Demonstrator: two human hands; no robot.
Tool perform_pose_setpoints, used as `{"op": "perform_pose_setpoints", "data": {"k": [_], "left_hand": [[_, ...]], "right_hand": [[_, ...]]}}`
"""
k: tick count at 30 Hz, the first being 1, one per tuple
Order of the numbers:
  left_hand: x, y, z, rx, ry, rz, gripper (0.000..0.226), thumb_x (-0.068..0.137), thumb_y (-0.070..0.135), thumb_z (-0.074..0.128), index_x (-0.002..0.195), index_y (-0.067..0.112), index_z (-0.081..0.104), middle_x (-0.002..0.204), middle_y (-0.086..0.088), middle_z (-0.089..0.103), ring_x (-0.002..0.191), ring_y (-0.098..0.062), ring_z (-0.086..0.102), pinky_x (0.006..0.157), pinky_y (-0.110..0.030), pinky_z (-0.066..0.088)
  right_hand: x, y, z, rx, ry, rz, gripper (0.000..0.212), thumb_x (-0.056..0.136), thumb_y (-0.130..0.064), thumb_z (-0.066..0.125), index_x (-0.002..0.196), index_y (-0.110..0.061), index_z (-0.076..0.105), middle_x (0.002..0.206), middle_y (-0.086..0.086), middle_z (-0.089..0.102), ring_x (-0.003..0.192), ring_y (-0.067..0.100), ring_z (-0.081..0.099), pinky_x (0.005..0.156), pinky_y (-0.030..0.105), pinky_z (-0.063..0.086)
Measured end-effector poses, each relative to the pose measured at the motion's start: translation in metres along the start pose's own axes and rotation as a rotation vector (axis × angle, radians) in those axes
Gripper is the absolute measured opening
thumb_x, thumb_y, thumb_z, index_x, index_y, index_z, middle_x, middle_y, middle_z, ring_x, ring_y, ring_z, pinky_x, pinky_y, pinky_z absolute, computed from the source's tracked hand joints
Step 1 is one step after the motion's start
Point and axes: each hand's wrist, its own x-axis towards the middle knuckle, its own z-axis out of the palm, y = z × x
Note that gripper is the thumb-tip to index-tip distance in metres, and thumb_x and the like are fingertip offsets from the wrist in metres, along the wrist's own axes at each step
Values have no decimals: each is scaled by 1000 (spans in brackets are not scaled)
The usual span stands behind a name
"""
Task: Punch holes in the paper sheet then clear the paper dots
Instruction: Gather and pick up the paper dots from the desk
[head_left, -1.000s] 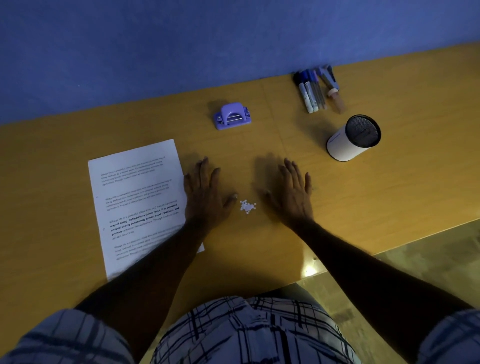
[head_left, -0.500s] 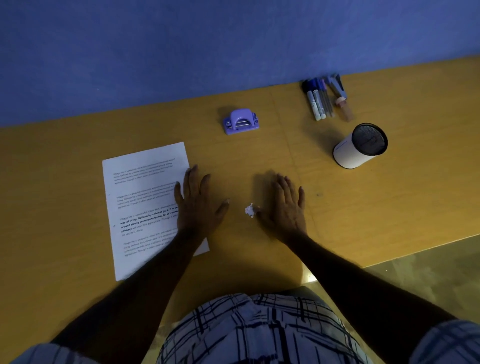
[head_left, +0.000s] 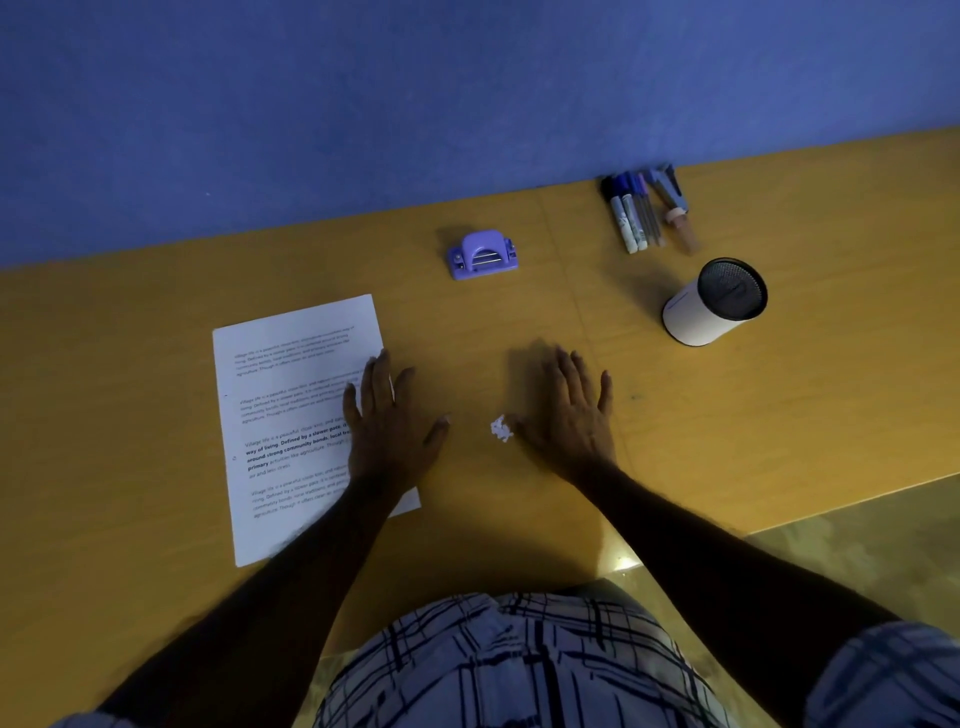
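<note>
We see the purple hole punch sitting upright. Nearer us and to its left, the printed paper sheet lies flat, slightly skewed. Nearer us and slightly to the punch's right, the white paper dots form one small heap.

An office desk with pens and hole punch.

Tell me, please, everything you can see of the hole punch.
The punch is small and purple, plastic by its look, with an arched lever over a flat base and thin metal rods under the arch. It sits upright on the table near the wall; nothing touches it.
</note>
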Motion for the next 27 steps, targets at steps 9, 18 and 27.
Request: {"op": "perform_pose_setpoints", "data": {"k": [9,18,27], "left_hand": [[0,1,1,6,-56,46,81,87,62,49,147,10,31,161,-15,11,149,-31,8,118,-57,10],[-2,5,4,-40,-55,83,75,86,56,56,142,8,40,156,-16,26,146,-33,21,115,-57,17],[-5,14,0,-118,-26,138,66,87,51,58,137,10,44,150,-14,36,140,-31,33,114,-53,24]], "right_hand": [[-10,-2,5,-7,19,0,91,87,-76,27,152,-12,23,163,7,13,151,24,3,119,53,-9],[-14,-9,-16,198,-101,-365,57,96,-35,48,147,-12,36,155,10,34,140,26,36,108,44,44],[-37,-7,-6,27,-15,-672,57,79,-7,76,132,-6,57,139,16,56,126,32,56,90,36,54]]}}
